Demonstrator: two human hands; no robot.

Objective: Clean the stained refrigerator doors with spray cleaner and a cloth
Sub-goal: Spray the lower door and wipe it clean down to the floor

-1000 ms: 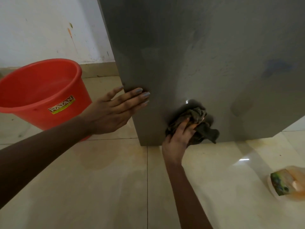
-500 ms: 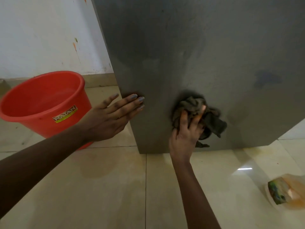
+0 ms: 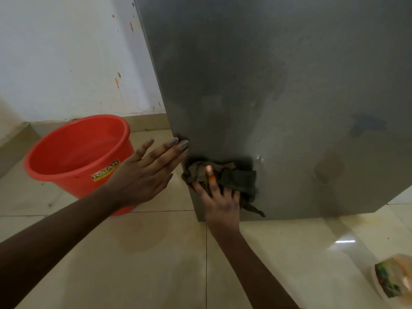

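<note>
Low on the grey metal refrigerator door [image 3: 267,74], right hand [image 3: 220,204] clutches bunched dark cloth [image 3: 237,177]; left hand [image 3: 145,172] rests open, fingers [image 3: 176,144] straight; stains [image 3: 369,127] above unwiped.

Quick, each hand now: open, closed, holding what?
Left hand: open, fingers flat against the refrigerator door edge.
Right hand: grips the cloth against the door.

Both forearms [image 3: 55,237] are bare, and the fingers [image 3: 171,146] of the left hand [image 3: 142,177] end in long grey-painted nails.
</note>
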